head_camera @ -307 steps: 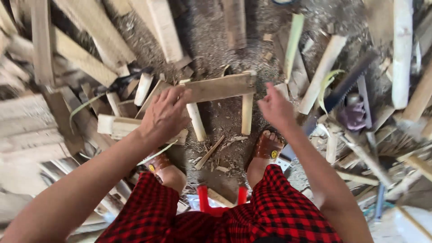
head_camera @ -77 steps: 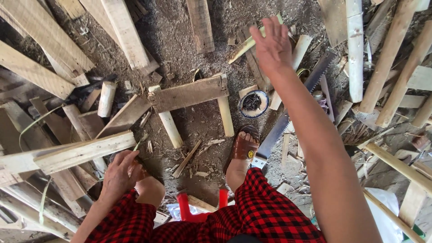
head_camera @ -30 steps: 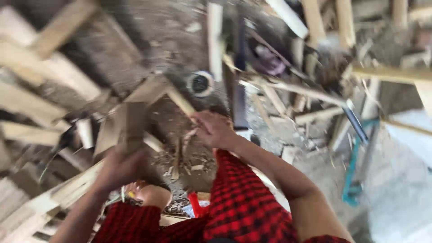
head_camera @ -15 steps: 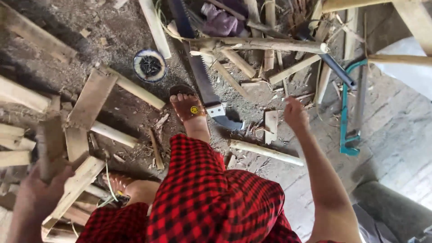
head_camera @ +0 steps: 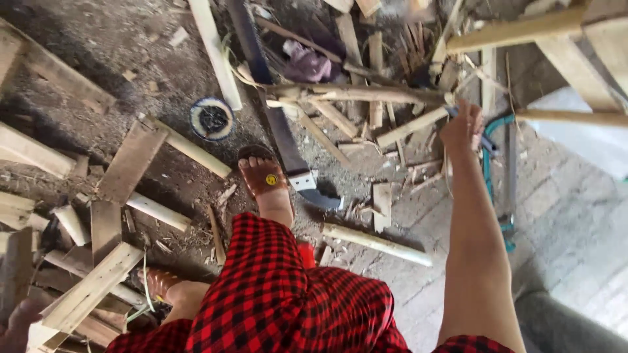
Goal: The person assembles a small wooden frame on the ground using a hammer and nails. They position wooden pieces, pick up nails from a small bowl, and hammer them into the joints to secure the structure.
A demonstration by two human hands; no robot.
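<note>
My right hand (head_camera: 463,126) stretches out to the right over the littered ground, fingers spread, holding nothing. It hovers at the end of a bamboo stick (head_camera: 412,127) and just left of a teal-framed saw (head_camera: 492,171) lying on the paving. My left hand (head_camera: 14,325) only just shows in the bottom left corner, against the end of a pale wooden plank (head_camera: 91,291); its grip is hidden. My sandalled foot (head_camera: 263,176) rests beside a long dark blade (head_camera: 278,134).
Split bamboo and wood offcuts (head_camera: 131,160) cover the dirt on the left. There is a round blue-and-white ring (head_camera: 212,119), a purple cloth (head_camera: 307,65), a loose bamboo piece (head_camera: 376,243), a wooden frame (head_camera: 556,29) at the top right, and brick paving (head_camera: 575,222) on the right.
My view has swung to the right. My right hand has travelled further out, from near the bamboo scraps up to the teal saw. The left hand has dropped almost out of view.
</note>
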